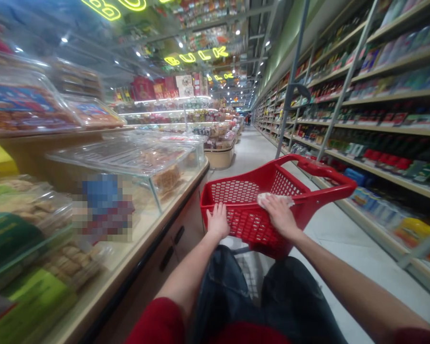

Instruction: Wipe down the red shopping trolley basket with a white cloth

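Note:
A red plastic shopping cart with perforated basket walls stands in front of my knees, its handle toward the right. My left hand holds the near rim of the basket close to its left corner, fingers hooked over the edge. Farther right along the same rim, my right hand presses a crumpled white cloth against the cart; it could also be a tissue. Part of the cloth is hidden under my palm and fingers.
On the left runs a display counter with clear plastic boxes of packaged food. Tall stocked shelves line the right side, with a grey metal pole before them. The aisle floor stretches ahead toward distant people.

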Demonstrator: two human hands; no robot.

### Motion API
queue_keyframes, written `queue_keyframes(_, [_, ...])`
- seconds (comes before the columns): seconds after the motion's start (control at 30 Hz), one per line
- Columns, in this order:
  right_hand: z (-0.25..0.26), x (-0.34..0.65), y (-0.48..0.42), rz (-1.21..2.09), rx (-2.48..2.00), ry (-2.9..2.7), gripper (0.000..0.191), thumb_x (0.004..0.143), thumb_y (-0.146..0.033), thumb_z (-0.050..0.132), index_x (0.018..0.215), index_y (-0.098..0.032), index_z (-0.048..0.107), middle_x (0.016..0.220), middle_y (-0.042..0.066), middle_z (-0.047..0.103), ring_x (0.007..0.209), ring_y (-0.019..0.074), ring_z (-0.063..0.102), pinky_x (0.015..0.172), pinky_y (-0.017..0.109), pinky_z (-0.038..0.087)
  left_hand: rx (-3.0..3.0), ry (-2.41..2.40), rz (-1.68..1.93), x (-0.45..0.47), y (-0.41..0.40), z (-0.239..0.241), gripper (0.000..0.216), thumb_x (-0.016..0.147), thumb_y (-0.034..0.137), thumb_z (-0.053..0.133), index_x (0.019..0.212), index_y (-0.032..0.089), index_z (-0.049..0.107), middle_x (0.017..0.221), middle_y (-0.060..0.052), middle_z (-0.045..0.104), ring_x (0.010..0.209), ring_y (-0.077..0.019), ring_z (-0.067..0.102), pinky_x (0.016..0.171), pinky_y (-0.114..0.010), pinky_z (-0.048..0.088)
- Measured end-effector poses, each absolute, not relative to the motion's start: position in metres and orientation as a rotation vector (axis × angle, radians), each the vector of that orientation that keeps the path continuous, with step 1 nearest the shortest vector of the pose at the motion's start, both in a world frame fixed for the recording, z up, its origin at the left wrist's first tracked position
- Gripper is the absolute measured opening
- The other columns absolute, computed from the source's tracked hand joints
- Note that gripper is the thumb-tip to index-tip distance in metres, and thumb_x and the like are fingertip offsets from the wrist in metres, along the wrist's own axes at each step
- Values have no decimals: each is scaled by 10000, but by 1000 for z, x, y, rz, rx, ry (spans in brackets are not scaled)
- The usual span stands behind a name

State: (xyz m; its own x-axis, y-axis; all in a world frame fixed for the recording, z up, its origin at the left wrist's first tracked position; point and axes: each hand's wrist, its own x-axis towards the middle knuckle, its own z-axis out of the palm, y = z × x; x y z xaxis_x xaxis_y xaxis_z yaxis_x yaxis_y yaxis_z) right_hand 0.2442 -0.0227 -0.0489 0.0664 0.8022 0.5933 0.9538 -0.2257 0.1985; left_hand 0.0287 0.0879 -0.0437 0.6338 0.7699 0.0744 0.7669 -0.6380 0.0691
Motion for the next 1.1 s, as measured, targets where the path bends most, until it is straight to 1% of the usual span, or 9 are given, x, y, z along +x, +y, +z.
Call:
queue_keyframes(0.17, [-48, 251, -18, -831, -2100, -1802, 490, 790, -32, 313, 1228, -161, 491, 1319, 96, 450, 1254, 231, 332, 1020, 435, 267, 2879, 1270, 131, 22, 92, -40, 763, 716, 289, 456, 1395, 167, 130, 1479, -32, 106, 1351, -223, 66, 1074, -482, 42])
queue_keyframes(0.3, [-42, 292, -42, -954, -2110, -1573, 465, 800, -50, 308, 1200, -161, 520, 1304, 101, 465, 1262, 243, 320, 1024, 458, 267, 2871, 1311, 190, 17, 96, -44, 756, 703, 256, 431, 1390, 112, 153, 1474, -75, 106, 1350, -222, 83, 1075, -468, 75])
queue_keyframes(0.4, [-53, 292, -39, -933, -2092, -1512, 523, 768, -15, 300, 1200, -205, 525, 1309, 70, 466, 1259, 228, 336, 1038, 454, 260, 2846, 1353, 231, 21, 94, -49, 767, 679, 248, 427, 1386, 90, 175, 1467, -90, 141, 1346, -226, 111, 1073, -469, 99])
queue_keyframes(0.53, [-77, 258, -6, -787, -2003, -1670, 662, 687, 59, 295, 1240, -248, 489, 1350, 27, 418, 1272, 189, 320, 1051, 419, 270, 2832, 1341, 220, 26, 93, -53, 807, 635, 231, 422, 1394, 132, 166, 1471, -48, 131, 1350, -202, 98, 1076, -455, 97])
queue_keyframes(0.6, [-79, 250, 3, -750, -1988, -1732, 684, 682, 64, 297, 1253, -268, 472, 1360, 13, 402, 1273, 179, 318, 1038, 406, 298, 2848, 1313, 201, 25, 93, -53, 835, 613, 226, 425, 1397, 148, 149, 1474, -31, 110, 1352, -193, 72, 1081, -438, 74])
queue_keyframes(0.73, [-62, 276, -16, -827, -2080, -1677, 618, 705, 43, 302, 1209, -239, 523, 1309, 41, 467, 1226, 204, 393, 1009, 418, 332, 2845, 1328, 166, 27, 96, -54, 883, 576, 182, 430, 1401, 161, 116, 1476, -26, 61, 1352, -185, 40, 1079, -431, 66])
queue_keyframes(0.87, [-45, 298, -38, -983, -2136, -1496, 542, 713, 15, 319, 1148, -185, 573, 1248, 89, 526, 1187, 240, 435, 1000, 453, 317, 2797, 1364, 164, 34, 96, -54, 844, 604, 190, 412, 1398, 136, 132, 1474, -44, 88, 1353, -189, 51, 1073, -466, 67])
queue_keyframes(1.03, [-43, 267, -24, -882, -2095, -1715, 561, 698, 6, 324, 1156, -211, 565, 1240, 73, 534, 1162, 225, 461, 969, 423, 339, 2828, 1365, 141, 37, 94, -51, 820, 630, 207, 410, 1396, 115, 133, 1470, -81, 72, 1352, -227, 58, 1059, -517, 63])
queue_keyframes(1.1, [-33, 267, -26, -865, -2111, -1726, 518, 717, -18, 327, 1128, -204, 582, 1208, 76, 559, 1130, 231, 484, 954, 415, 339, 2841, 1364, 114, 36, 96, -51, 833, 621, 204, 422, 1397, 124, 132, 1470, -82, 68, 1351, -238, 61, 1056, -527, 58])
